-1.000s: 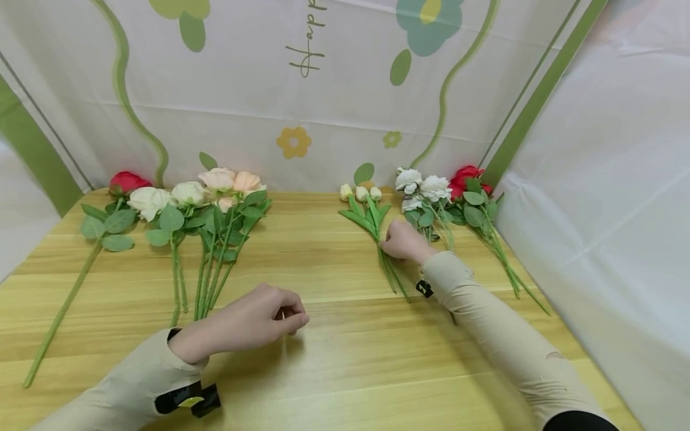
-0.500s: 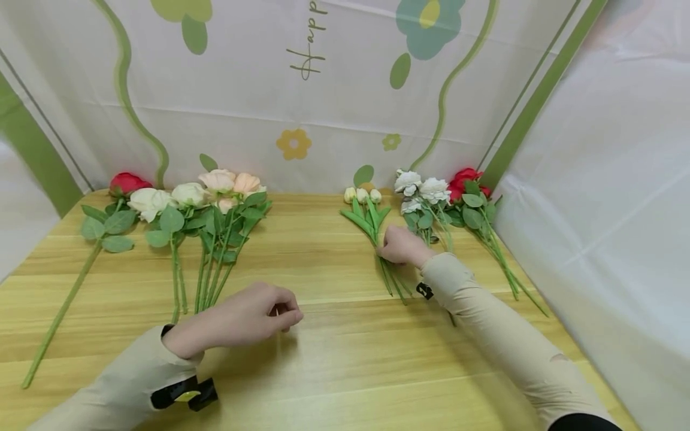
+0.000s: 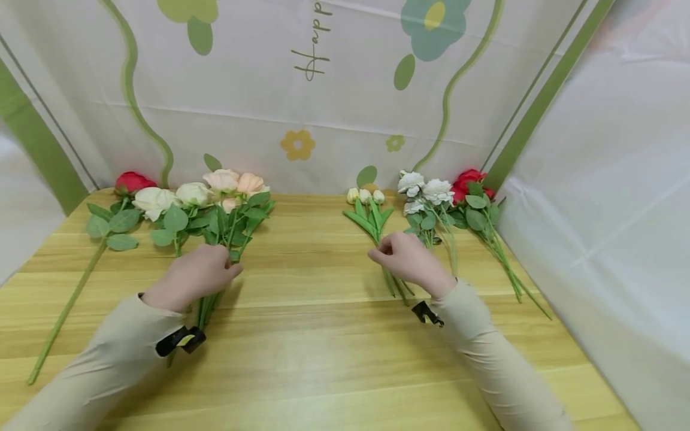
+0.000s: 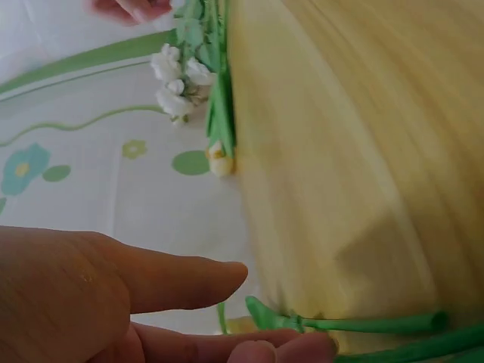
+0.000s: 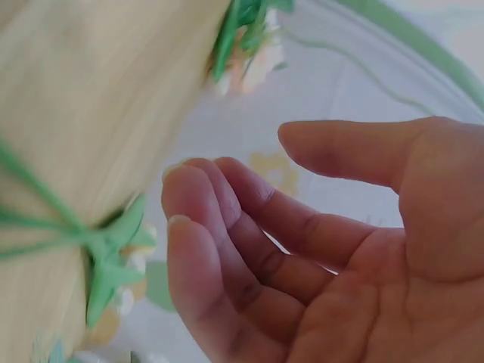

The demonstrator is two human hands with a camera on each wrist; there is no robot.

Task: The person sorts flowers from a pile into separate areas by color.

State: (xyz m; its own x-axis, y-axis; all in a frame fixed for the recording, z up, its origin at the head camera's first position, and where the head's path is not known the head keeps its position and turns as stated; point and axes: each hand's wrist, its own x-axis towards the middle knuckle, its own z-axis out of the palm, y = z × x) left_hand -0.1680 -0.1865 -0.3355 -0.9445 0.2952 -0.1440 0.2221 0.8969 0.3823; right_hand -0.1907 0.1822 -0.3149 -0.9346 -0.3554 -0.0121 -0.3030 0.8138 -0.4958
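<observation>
My left hand (image 3: 194, 275) is over the stems of the peach roses (image 3: 222, 179). In the left wrist view, its thumb (image 4: 189, 281) and fingers stand apart, beside green stems (image 4: 378, 324). Above the stems of three pale yellow tulips (image 3: 365, 196) is my right hand (image 3: 412, 260). Loosely curved fingers (image 5: 197, 204) and a raised thumb (image 5: 348, 147) show in the right wrist view, with nothing between them. The tulips' green leaves (image 5: 113, 249) lie on the table apart from this hand. Part of the tulip stems is hidden behind the right hand.
Left of the peach roses lie cream roses (image 3: 154, 202) and a single long-stemmed red rose (image 3: 133, 182). White flowers (image 3: 438, 191) and red flowers (image 3: 468, 182) lie right of the tulips. A printed cloth (image 3: 242, 108) hangs behind the wooden table (image 3: 302, 359).
My left hand has moved up and left, from the table's middle to the peach rose stems. The right hand has come away from the tulip stems, drawing slightly back and opening.
</observation>
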